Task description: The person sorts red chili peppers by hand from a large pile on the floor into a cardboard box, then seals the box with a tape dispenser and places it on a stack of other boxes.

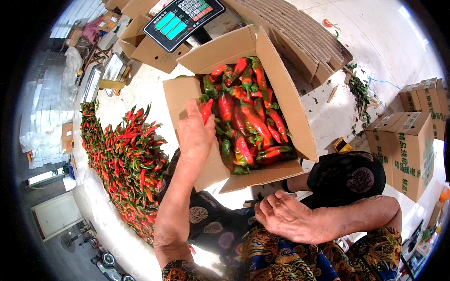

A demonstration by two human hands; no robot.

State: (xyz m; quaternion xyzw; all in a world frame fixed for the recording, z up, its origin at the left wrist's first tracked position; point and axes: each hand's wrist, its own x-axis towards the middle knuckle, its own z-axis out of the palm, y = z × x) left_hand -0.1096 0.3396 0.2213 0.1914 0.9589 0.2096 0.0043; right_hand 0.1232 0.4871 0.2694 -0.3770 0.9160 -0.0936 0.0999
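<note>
An open cardboard box point(286, 93) stands before me with its flaps spread, holding several layers of red and green chili peppers point(253, 122). At its left side, my left hand point(194, 133) is closed around a red chili pepper point(206, 111), whose red body shows past the fingers. My right hand point(283, 213) rests over my lap, below the box's near flap. Its fingers are curled in, and whatever they may hold is hidden.
A large heap of chili peppers point(131, 173) lies on the floor to the left. A digital scale display point(180, 21) rises behind the box. Flattened cardboard point(290, 33) is stacked at the far right, and closed printed boxes point(403, 154) stand at the right.
</note>
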